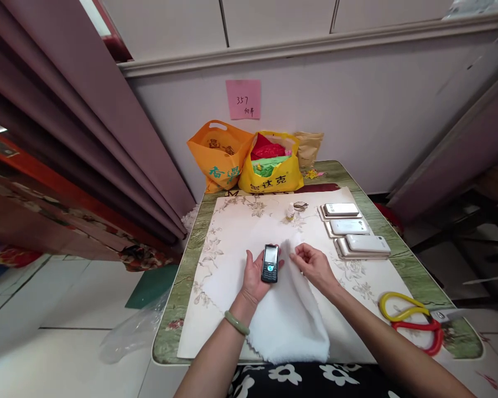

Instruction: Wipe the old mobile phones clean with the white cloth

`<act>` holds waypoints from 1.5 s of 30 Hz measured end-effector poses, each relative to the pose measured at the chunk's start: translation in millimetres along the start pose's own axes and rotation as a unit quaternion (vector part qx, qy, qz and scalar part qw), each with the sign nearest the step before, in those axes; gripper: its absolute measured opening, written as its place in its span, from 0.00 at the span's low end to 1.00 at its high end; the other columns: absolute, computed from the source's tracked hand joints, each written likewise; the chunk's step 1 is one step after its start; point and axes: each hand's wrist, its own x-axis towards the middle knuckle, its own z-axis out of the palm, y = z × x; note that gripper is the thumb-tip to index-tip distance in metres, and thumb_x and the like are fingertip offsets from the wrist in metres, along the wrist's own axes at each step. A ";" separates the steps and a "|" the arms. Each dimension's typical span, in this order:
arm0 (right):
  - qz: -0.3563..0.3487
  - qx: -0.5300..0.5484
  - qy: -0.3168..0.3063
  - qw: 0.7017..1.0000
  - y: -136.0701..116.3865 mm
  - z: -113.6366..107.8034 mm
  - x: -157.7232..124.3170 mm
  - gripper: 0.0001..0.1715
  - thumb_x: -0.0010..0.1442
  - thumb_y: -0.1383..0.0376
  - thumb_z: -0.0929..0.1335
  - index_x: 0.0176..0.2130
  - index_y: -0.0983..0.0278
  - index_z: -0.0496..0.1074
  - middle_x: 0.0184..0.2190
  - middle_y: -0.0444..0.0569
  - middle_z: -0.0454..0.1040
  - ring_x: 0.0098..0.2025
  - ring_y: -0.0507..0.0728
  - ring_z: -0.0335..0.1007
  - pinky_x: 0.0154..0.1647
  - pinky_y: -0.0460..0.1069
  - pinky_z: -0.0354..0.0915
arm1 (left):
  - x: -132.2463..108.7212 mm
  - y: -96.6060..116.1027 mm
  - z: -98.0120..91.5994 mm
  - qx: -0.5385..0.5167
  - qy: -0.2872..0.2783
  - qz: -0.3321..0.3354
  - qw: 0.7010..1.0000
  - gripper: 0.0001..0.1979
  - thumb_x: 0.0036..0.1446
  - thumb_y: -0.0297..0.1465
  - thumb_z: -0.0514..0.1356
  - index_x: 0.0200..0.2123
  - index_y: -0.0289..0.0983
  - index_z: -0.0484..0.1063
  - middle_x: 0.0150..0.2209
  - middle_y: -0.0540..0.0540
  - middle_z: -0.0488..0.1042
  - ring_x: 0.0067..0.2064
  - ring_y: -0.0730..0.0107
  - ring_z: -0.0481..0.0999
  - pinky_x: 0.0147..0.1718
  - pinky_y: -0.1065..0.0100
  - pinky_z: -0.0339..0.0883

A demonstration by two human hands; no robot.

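A black keypad phone (pixel 270 263) rests face up on the palm of my left hand (pixel 255 278), whose thumb stands apart from it. A green bangle (pixel 236 323) circles that wrist. To the right, my right hand (pixel 313 265) pinches the edge of a white fluffy cloth (pixel 290 326) between thumb and fingers. The cloth hangs from there beneath the left hand and spreads down to the table's front edge.
Several phones (pixel 367 243) lie stacked at the right. Yellow-and-red scissors (pixel 415 320) lie at the front right. Behind stand a small bottle (pixel 290 211), glasses (pixel 300 206), an orange bag (pixel 219 157), a yellow bag (pixel 271 179) and a brown pouch (pixel 309 148).
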 end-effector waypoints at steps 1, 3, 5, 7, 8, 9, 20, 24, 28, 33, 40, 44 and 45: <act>-0.008 0.007 0.018 1.000 -4.5 0.7 0.1 0.15 0.57 0.52 0.67 0.32 0.62 0.66 0.20 0.40 0.65 0.21 0.50 0.60 0.21 0.45 0.59 | 0.0 0.2 -0.7 -0.003 0.004 -0.003 1.000 0.31 0.62 0.51 0.48 0.53 0.31 0.69 0.53 0.34 0.73 0.56 0.53 0.70 0.55 0.53 0.62; -0.038 -0.003 -0.010 0.999 -11.6 7.1 -0.7 0.15 0.57 0.52 0.67 0.33 0.62 0.68 0.21 0.41 0.67 0.22 0.51 0.62 0.23 0.45 0.60 | -0.4 0.6 -2.1 -0.001 0.012 -0.012 1.000 0.30 0.61 0.51 0.49 0.52 0.31 0.70 0.50 0.35 0.74 0.54 0.53 0.72 0.54 0.54 0.62; -0.052 -0.025 -0.104 0.993 -14.6 16.7 -1.5 0.15 0.58 0.53 0.67 0.35 0.62 0.71 0.22 0.42 0.70 0.24 0.51 0.65 0.25 0.46 0.62 | -1.3 0.9 -3.0 0.009 0.024 -0.021 0.999 0.30 0.60 0.51 0.50 0.51 0.33 0.71 0.47 0.36 0.76 0.52 0.52 0.73 0.53 0.54 0.63; -0.045 -0.045 -0.150 0.987 -13.6 25.9 -0.6 0.15 0.59 0.53 0.67 0.38 0.62 0.73 0.23 0.43 0.72 0.25 0.52 0.67 0.27 0.46 0.64 | -1.9 0.9 -3.4 0.018 0.033 -0.026 0.999 0.29 0.59 0.52 0.52 0.51 0.34 0.72 0.45 0.37 0.77 0.51 0.50 0.74 0.52 0.52 0.64; -0.043 -0.056 -0.133 0.989 -12.3 30.0 0.5 0.15 0.59 0.54 0.66 0.39 0.62 0.73 0.24 0.43 0.73 0.25 0.53 0.68 0.27 0.47 0.64 | -2.1 1.0 -3.3 0.019 0.033 -0.028 0.999 0.30 0.59 0.52 0.52 0.51 0.35 0.71 0.45 0.37 0.77 0.51 0.49 0.74 0.52 0.51 0.64; -0.049 -0.068 -0.097 0.992 -11.0 33.9 1.7 0.15 0.60 0.55 0.66 0.40 0.62 0.73 0.25 0.44 0.74 0.25 0.53 0.68 0.28 0.47 0.64 | -2.2 1.1 -3.3 0.017 0.031 -0.030 0.999 0.30 0.59 0.52 0.52 0.51 0.35 0.71 0.46 0.36 0.77 0.51 0.49 0.74 0.52 0.51 0.64; -0.042 -0.067 -0.041 0.996 4.3 63.1 27.0 0.11 0.53 0.60 0.71 0.36 0.61 0.71 0.25 0.40 0.71 0.27 0.51 0.67 0.30 0.46 0.63 | -0.2 4.6 0.1 0.011 0.033 -0.027 0.999 0.28 0.59 0.52 0.51 0.47 0.34 0.72 0.42 0.36 0.77 0.50 0.52 0.74 0.51 0.53 0.65; -0.009 -0.004 -0.076 0.997 9.2 47.6 41.1 0.14 0.58 0.55 0.66 0.39 0.62 0.70 0.25 0.41 0.72 0.25 0.51 0.67 0.27 0.46 0.63 | -0.5 4.5 3.8 0.025 0.010 -0.028 0.999 0.29 0.59 0.53 0.51 0.50 0.36 0.71 0.48 0.36 0.75 0.52 0.51 0.73 0.52 0.52 0.64; -0.050 -0.069 -0.029 0.996 14.0 40.3 42.2 0.10 0.57 0.60 0.67 0.38 0.62 0.71 0.29 0.44 0.73 0.28 0.52 0.67 0.32 0.48 0.65 | -0.7 4.8 4.4 0.036 0.010 -0.036 0.999 0.30 0.59 0.53 0.50 0.51 0.37 0.70 0.48 0.37 0.76 0.52 0.52 0.73 0.52 0.52 0.64; -0.122 -0.167 0.009 0.978 14.6 47.8 37.8 0.05 0.57 0.66 0.68 0.36 0.62 0.73 0.32 0.46 0.72 0.33 0.53 0.68 0.39 0.49 0.64 | 0.0 5.1 2.5 0.037 0.005 -0.032 0.999 0.29 0.60 0.53 0.49 0.51 0.36 0.70 0.47 0.37 0.76 0.51 0.53 0.73 0.52 0.54 0.65; -0.185 -0.183 -0.094 0.961 8.1 58.9 6.4 0.06 0.58 0.71 0.66 0.33 0.62 0.73 0.33 0.45 0.72 0.32 0.52 0.68 0.35 0.46 0.62 | 0.0 5.9 -2.9 0.032 0.040 -0.044 0.998 0.30 0.58 0.52 0.52 0.50 0.34 0.72 0.45 0.36 0.77 0.50 0.50 0.74 0.53 0.53 0.63; -0.137 -0.174 -0.035 0.975 9.8 53.0 33.5 0.03 0.58 0.68 0.68 0.33 0.62 0.73 0.30 0.44 0.73 0.32 0.52 0.68 0.36 0.46 0.62 | 1.1 5.4 -0.3 0.033 0.028 -0.038 0.998 0.31 0.59 0.52 0.51 0.51 0.34 0.71 0.46 0.36 0.76 0.51 0.50 0.73 0.54 0.52 0.62; -0.120 -0.182 -0.006 0.976 10.7 51.2 42.7 0.03 0.58 0.67 0.67 0.33 0.62 0.73 0.30 0.45 0.73 0.33 0.53 0.68 0.37 0.47 0.62 | 1.1 5.3 0.5 0.034 0.019 -0.039 0.998 0.31 0.59 0.52 0.51 0.52 0.34 0.71 0.47 0.36 0.76 0.52 0.51 0.73 0.54 0.53 0.62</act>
